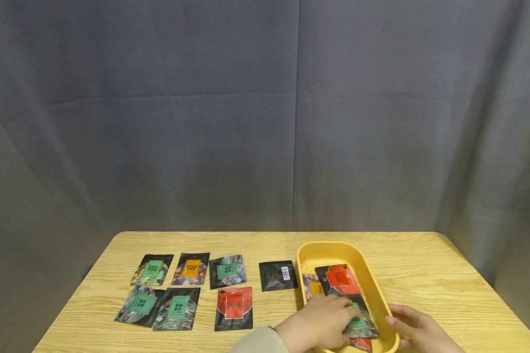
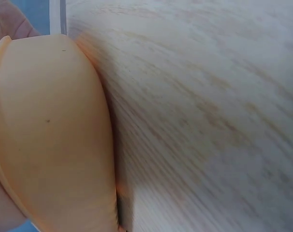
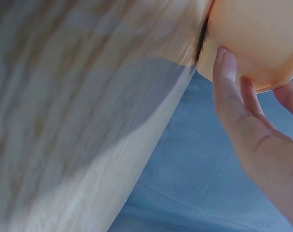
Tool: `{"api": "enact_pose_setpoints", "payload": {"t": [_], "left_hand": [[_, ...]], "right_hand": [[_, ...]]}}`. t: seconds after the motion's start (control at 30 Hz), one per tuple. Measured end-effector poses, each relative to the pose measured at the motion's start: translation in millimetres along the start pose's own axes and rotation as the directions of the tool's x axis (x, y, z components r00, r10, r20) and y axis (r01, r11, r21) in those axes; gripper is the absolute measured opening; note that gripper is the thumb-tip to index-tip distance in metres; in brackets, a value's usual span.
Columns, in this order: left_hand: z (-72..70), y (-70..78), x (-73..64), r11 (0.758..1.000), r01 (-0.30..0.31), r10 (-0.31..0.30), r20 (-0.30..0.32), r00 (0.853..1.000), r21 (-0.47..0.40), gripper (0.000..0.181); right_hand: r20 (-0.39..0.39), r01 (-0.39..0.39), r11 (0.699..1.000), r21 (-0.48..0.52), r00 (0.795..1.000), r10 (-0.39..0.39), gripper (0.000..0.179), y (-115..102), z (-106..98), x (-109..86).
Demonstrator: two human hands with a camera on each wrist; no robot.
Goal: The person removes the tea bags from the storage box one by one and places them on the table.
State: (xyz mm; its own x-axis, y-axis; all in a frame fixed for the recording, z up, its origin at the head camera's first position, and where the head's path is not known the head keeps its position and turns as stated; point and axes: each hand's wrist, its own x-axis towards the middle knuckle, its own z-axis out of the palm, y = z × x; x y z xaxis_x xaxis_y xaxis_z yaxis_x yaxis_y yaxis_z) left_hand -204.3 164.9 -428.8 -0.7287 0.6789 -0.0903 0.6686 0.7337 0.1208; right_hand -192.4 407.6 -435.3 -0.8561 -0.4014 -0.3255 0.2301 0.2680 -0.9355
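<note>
Sachets [image 1: 234,307]: seven lie on the counter [image 1: 433,274] toward the 9 o'clock side of the yellow tray [image 1: 367,279]; at least four lie inside it. With sachets in both places, I judge the work partway. My left hand [image 1: 328,319] covers a green-labelled sachet [image 1: 357,321], grip not discernible; my right hand [image 1: 416,327] pinches the tray's rim at 4 o'clock.

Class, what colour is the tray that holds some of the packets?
The tray is yellow; the head view shows it best.
</note>
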Motion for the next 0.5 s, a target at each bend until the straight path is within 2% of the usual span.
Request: {"api": "enact_pose_setpoints", "payload": {"t": [0.23,0.37,0.5], "left_hand": [[-0.2,0.7,-1.8,1.0,-0.015,0.016,-0.048,0.999,0.017,0.043],[-3.4,2.0,-3.9,0.994,-0.057,0.066,-0.098,0.993,0.093,0.037],[-4.9,3.6,-5.5,0.979,-0.083,0.114,-0.164,0.98,0.185,0.032]], "right_hand": [[-0.003,0.008,1.0,0.001,1.0,-0.008,0.072,0.0,-0.4,0.0],[0.014,0.029,1.0,0.008,0.999,-0.029,0.068,-0.1,-0.3,-1.3],[0.02,0.048,0.999,0.004,0.999,-0.048,0.065,-0.3,-0.1,-1.7]]}}
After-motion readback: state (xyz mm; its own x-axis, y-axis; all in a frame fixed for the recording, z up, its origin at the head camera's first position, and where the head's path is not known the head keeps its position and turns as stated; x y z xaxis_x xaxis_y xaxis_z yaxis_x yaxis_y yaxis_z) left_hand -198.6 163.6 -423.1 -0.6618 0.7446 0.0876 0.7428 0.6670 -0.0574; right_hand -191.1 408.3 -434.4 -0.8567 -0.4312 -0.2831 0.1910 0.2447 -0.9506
